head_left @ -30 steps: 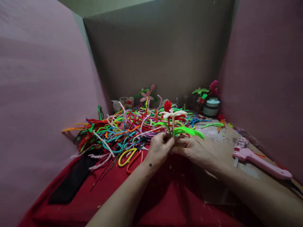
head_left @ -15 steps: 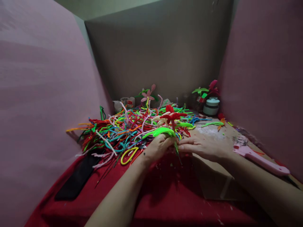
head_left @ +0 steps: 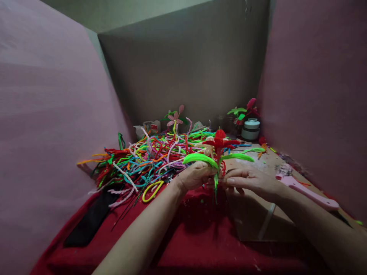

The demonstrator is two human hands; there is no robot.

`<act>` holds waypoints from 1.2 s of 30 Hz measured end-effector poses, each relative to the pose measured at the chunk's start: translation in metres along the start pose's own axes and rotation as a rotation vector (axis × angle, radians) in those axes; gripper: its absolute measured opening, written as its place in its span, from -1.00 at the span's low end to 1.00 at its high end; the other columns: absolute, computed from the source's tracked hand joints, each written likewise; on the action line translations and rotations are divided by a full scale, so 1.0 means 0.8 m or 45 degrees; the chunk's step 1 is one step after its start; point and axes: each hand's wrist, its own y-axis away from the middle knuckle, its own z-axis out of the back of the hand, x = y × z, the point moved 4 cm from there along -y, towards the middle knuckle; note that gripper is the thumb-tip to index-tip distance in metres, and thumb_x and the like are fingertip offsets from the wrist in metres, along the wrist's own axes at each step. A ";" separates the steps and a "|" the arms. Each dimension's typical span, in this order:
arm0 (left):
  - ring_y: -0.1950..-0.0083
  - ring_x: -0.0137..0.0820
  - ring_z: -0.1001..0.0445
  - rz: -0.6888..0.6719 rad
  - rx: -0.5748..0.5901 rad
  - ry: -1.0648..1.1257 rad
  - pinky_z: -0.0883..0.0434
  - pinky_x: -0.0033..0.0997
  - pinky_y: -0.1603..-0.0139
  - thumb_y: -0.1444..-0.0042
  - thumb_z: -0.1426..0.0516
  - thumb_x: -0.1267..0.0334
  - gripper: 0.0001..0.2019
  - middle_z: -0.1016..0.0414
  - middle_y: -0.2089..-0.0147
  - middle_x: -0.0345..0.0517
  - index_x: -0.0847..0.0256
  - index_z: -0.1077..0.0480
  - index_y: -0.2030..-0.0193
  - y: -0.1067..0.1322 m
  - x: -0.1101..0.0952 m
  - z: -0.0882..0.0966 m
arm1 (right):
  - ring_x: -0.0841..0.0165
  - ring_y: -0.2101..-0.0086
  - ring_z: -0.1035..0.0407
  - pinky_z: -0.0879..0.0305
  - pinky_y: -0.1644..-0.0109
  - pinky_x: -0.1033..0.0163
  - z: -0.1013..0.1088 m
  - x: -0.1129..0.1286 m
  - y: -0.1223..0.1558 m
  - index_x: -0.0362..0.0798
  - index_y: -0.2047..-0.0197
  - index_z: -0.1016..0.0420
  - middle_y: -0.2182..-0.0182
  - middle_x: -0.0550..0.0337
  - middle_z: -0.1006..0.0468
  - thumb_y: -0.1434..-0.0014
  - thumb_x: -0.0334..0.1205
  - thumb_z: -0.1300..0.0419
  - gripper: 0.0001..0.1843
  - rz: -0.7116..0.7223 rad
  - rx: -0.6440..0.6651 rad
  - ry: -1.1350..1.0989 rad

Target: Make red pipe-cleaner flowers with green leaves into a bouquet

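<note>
A pipe-cleaner flower [head_left: 220, 143] with red petals, a fuzzy red centre and two long bright green leaves stands upright in front of me. My left hand [head_left: 198, 175] is closed around its green stem, just below the leaves. From the other side, my right hand [head_left: 249, 181] reaches in with its fingertips closed at the stem; the exact pinch is partly hidden. Thin dark wire ends stick out under the stem. Directly behind the flower spreads a big heap of coloured pipe cleaners [head_left: 155, 152].
Yellow-handled scissors [head_left: 153, 191] lie left of my left hand, near a black flat object [head_left: 91, 217]. A pink-handled tool [head_left: 308, 193] rests on the right. Behind are a pale lidded jar [head_left: 250, 129] and a pink flower [head_left: 175, 118]. Cardboard [head_left: 258, 225] lies on the red cloth [head_left: 183, 248].
The flower has turned and come more upright, so both green leaves now spread sideways. Both hands stay at the stem, and the whole view has shifted slightly.
</note>
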 end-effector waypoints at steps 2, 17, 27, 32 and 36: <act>0.61 -0.58 -0.06 0.076 0.040 -0.052 -0.08 -0.48 0.56 0.10 -0.14 0.00 -0.64 -0.09 0.63 -0.30 0.26 -0.21 0.61 -0.012 0.008 0.003 | 0.36 0.43 -0.30 -0.21 0.43 0.31 0.004 -0.001 0.001 -0.10 0.37 -0.52 0.44 0.15 -0.46 -0.14 0.07 -0.03 -0.57 -0.008 -0.040 0.072; 0.42 -0.47 -0.33 0.474 -0.415 -1.126 -0.20 -0.50 0.39 -0.05 -0.03 0.16 -0.78 -0.38 0.47 -0.19 0.26 -0.40 0.38 0.100 -0.012 0.054 | 0.40 0.50 -0.21 -0.10 0.47 0.31 -0.005 -0.034 -0.011 -0.07 0.45 -0.44 0.53 0.20 -0.35 -0.16 0.02 0.02 -0.62 -0.124 -0.045 0.144; 0.20 -0.24 -0.43 0.881 -0.602 -1.849 -0.26 -0.37 0.26 0.02 0.03 0.37 -0.72 -0.43 0.17 0.10 0.25 -0.23 0.11 0.175 -0.003 0.090 | 0.43 0.54 -0.18 -0.02 0.51 0.31 -0.008 -0.038 -0.013 -0.07 0.44 -0.47 0.53 0.19 -0.37 -0.08 0.07 -0.06 -0.63 -0.193 -0.090 -0.046; 0.32 -0.30 -0.43 0.927 -0.582 -1.738 -0.22 -0.45 0.43 0.04 0.00 0.31 -0.67 -0.44 0.28 -0.06 0.19 -0.19 0.07 0.188 -0.008 0.097 | 0.41 0.50 -0.23 -0.06 0.49 0.31 -0.008 -0.040 -0.013 -0.08 0.34 -0.50 0.47 0.14 -0.45 -0.08 0.04 -0.07 -0.63 -0.222 -0.118 -0.113; 0.31 -0.34 -0.39 0.882 -0.662 -1.557 -0.23 -0.48 0.39 0.03 -0.05 0.18 -0.70 -0.39 0.33 -0.17 0.17 -0.19 0.13 0.212 -0.007 0.093 | 0.41 0.50 -0.24 -0.06 0.50 0.32 -0.007 -0.040 -0.013 -0.09 0.34 -0.51 0.48 0.14 -0.46 -0.10 0.01 -0.06 -0.65 -0.191 -0.087 -0.108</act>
